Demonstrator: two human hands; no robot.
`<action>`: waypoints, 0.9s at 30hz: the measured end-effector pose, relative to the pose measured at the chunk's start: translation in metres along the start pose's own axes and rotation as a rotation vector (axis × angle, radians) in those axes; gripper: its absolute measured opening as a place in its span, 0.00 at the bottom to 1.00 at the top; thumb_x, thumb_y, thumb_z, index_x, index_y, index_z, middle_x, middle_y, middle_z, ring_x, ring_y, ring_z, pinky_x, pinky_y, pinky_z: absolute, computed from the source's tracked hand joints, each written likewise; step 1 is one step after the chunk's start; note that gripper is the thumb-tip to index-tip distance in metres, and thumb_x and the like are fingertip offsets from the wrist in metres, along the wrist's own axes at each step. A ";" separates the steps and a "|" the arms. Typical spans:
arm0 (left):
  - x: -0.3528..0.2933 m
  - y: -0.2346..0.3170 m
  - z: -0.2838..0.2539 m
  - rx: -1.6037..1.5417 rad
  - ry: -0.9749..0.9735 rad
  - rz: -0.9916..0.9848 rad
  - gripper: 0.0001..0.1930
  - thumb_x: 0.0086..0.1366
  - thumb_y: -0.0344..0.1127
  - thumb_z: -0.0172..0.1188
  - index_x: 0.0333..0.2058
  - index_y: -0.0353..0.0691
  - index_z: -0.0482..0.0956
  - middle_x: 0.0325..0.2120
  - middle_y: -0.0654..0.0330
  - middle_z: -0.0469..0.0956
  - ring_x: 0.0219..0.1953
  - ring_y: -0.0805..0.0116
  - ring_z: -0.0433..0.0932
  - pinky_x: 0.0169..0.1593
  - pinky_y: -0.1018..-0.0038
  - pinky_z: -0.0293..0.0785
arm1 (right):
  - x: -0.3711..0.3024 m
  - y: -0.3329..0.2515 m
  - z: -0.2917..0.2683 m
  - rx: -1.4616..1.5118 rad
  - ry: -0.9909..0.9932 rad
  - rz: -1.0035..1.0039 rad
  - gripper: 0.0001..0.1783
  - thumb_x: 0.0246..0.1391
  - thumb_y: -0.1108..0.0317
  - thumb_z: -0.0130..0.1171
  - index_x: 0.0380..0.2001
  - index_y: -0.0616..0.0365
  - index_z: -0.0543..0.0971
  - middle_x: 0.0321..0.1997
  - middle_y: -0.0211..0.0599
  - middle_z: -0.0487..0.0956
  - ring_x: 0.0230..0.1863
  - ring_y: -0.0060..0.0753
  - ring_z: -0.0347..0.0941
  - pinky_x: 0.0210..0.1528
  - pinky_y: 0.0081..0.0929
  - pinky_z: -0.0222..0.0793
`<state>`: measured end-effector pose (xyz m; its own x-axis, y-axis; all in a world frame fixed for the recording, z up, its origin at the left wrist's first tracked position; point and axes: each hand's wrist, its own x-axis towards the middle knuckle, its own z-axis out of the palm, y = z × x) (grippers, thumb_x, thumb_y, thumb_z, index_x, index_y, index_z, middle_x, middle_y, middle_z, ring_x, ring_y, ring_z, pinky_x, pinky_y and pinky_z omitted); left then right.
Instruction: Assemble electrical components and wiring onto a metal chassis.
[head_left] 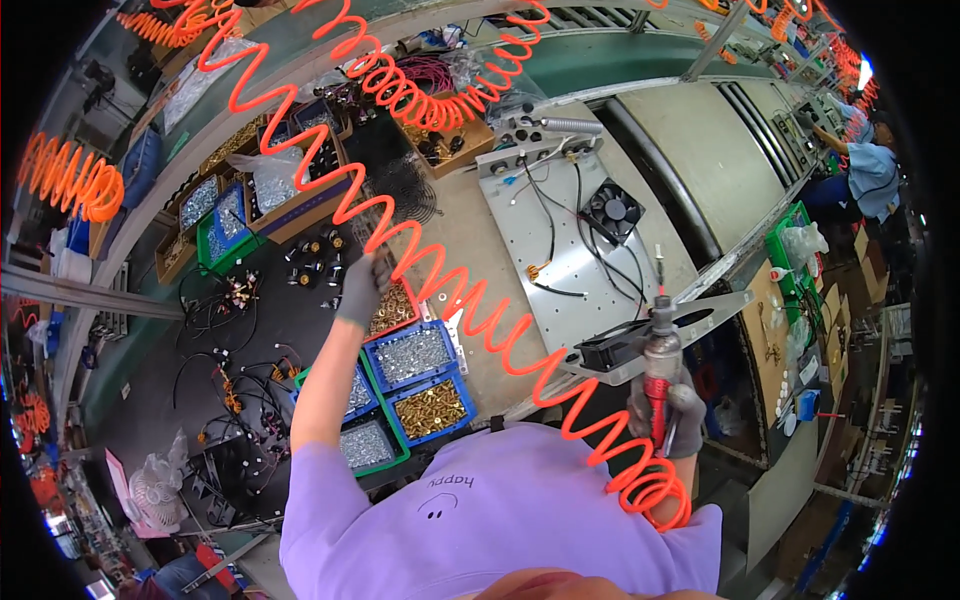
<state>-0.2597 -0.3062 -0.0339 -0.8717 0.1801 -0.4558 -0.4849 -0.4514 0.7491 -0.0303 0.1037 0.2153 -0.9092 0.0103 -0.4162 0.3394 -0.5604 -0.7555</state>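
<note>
My right hand (684,415), in a grey glove, is wrapped round a red and silver air screwdriver (660,365), its bit pointing away from me. The screwdriver is upright in the picture, over a metal plate with a black fan (608,348). My left hand (362,288), also gloved, reaches out beside a red bin of small brass-coloured parts (394,312). Its fingers are partly hidden, so what they hold does not show. Black round parts (318,262) lie just left of it. A grey metal panel (520,235) bears cables and another black fan (612,210).
An orange coiled hose (480,312) crosses the bench diagonally in front of me. Blue bins of silver screws (412,357) and brass screws (430,408) stand near my body. Cartons of fasteners (270,222) are farther left; wire bundles (235,395) lie on the dark mat. A person (872,180) sits far right.
</note>
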 end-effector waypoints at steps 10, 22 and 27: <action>0.166 0.009 0.051 1.171 0.970 0.006 0.29 0.54 0.52 0.61 0.42 0.29 0.74 0.49 0.40 0.71 0.51 0.52 0.72 0.53 0.62 0.67 | -0.027 0.012 0.003 0.004 0.072 -0.228 0.42 0.43 0.54 0.59 0.57 0.66 0.57 0.14 0.35 0.67 0.10 0.27 0.65 0.12 0.21 0.63; 0.155 0.017 0.001 1.217 0.655 -0.050 0.29 0.53 0.52 0.62 0.40 0.27 0.77 0.41 0.39 0.75 0.49 0.47 0.73 0.51 0.63 0.68 | -0.032 0.010 -0.003 0.014 0.148 -0.193 0.45 0.36 0.54 0.63 0.56 0.69 0.59 0.15 0.36 0.68 0.10 0.27 0.64 0.13 0.21 0.64; 0.105 0.040 0.043 1.463 0.357 0.019 0.23 0.57 0.50 0.57 0.40 0.34 0.79 0.36 0.42 0.78 0.44 0.47 0.76 0.48 0.62 0.69 | -0.041 0.004 -0.006 0.015 0.140 -0.204 0.47 0.36 0.53 0.64 0.56 0.69 0.58 0.14 0.36 0.68 0.10 0.26 0.63 0.13 0.20 0.63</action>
<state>-0.3738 -0.2673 -0.0315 -0.9205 -0.1290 -0.3689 -0.3023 0.8334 0.4628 0.0099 0.1062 0.2259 -0.9159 0.2384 -0.3231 0.1480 -0.5476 -0.8236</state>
